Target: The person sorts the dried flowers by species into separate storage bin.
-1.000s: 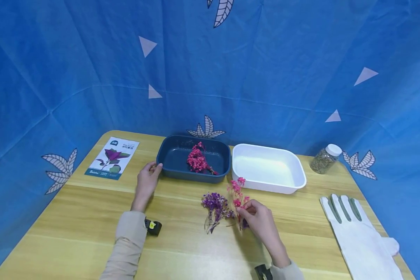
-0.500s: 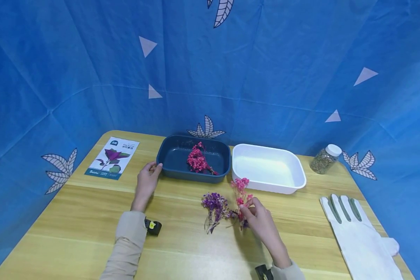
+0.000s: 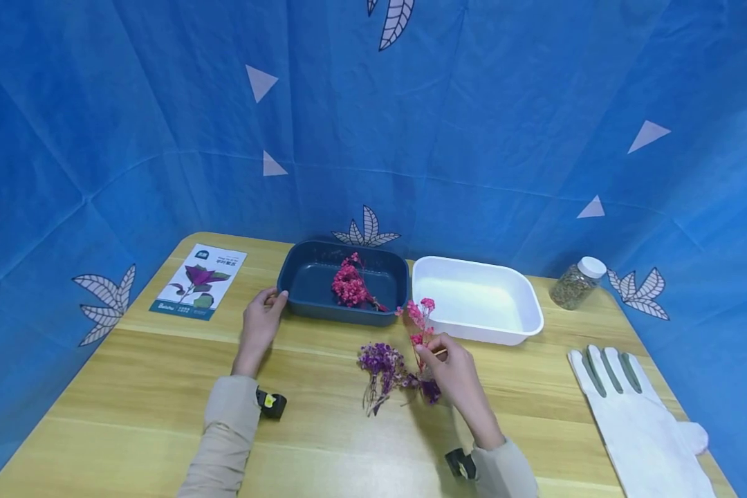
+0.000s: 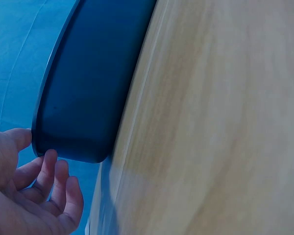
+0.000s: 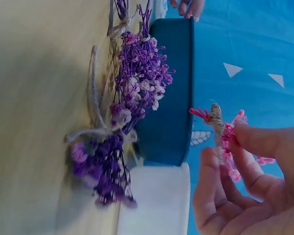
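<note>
My right hand pinches a small bunch of pink dried flowers by its stems, which are tied with twine in the right wrist view. It holds the bunch above the table, in front of the white tray. Purple dried flower bunches lie just left of and below that hand; their twine ties show in the right wrist view. My left hand grips the near left corner of the dark blue tray, thumb at the rim and fingers against the wall. Inside that tray lies another pink flower bunch.
A seed packet with a plant picture lies at the far left of the wooden table. A jar with a white lid stands at the back right. White gloves with green-striped fingers lie at the right edge.
The pink bunch has risen off the purple flowers and shifted slightly left and away from me with my right hand. My left hand stays at the dark blue tray.
</note>
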Tool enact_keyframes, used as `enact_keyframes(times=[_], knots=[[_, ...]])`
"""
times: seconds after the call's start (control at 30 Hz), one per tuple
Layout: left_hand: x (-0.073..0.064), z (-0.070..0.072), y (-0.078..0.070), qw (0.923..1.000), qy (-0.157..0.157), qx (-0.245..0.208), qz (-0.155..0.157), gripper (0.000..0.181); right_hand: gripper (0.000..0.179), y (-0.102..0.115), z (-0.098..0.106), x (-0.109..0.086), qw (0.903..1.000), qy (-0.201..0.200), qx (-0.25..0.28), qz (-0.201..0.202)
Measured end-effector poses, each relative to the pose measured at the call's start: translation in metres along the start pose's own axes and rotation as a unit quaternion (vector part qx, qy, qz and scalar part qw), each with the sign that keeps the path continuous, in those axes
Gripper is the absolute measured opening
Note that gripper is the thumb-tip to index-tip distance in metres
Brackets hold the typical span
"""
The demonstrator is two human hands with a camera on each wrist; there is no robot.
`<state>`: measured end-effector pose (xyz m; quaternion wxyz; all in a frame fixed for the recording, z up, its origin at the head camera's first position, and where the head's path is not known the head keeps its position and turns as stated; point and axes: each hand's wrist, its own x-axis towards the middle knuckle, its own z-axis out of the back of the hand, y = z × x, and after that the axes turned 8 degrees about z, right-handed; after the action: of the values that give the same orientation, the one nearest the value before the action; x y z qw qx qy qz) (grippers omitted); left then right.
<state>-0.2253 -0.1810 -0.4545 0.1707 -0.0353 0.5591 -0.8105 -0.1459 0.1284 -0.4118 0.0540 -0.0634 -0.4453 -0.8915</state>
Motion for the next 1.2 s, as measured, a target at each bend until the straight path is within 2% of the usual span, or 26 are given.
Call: enact_keyframes(times=[0.43, 0.67, 0.9, 1.03, 1.2], knots=[[0.000, -0.001, 0.003, 0.9999, 0.011, -0.004, 0.011, 0.050, 0.017, 0.015, -0.022, 0.074, 0.9969, -0.027, -0.007, 0.073], [0.001, -0.002, 0.006, 0.9998, 0.014, -0.007, 0.008, 0.051, 0.015, 0.021, -0.031, 0.102, 0.9946, -0.027, 0.001, 0.100], [0.000, -0.002, 0.005, 0.9999, 0.012, -0.004, 0.001, 0.050, 0.018, 0.020, -0.036, 0.113, 0.9957, -0.011, 0.001, 0.092], [0.000, -0.001, 0.005, 0.9999, 0.015, -0.002, -0.001, 0.051, 0.023, 0.017, -0.036, 0.109, 0.9960, -0.002, 0.005, 0.089], [0.003, 0.001, 0.004, 0.9999, 0.013, -0.007, -0.002, 0.052, 0.021, 0.018, -0.032, 0.102, 0.9961, -0.003, 0.022, 0.086]])
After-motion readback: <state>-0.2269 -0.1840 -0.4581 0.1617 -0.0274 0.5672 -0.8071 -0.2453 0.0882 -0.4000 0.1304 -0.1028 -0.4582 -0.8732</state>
